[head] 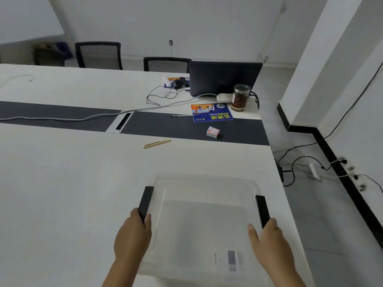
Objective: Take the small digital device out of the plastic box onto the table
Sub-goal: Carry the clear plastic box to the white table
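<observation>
A clear plastic box (204, 183) with a translucent lid and two black side latches stands on the white table near its front right corner. My left hand (132, 237) grips the left black latch (146, 200) and the box's left side. My right hand (269, 241) holds the right black latch (262, 210), thumb resting on the lid. The lid is on the box. What lies inside is hidden by the cloudy lid; I see no small digital device.
A gold pen (156, 144) lies beyond the box. Farther back: a small white and red carton (213, 132), a blue leaflet (211, 112), a black pen, a jar (240, 97), a laptop (224, 77) and cables. The table's right edge (278, 172) is close to the box.
</observation>
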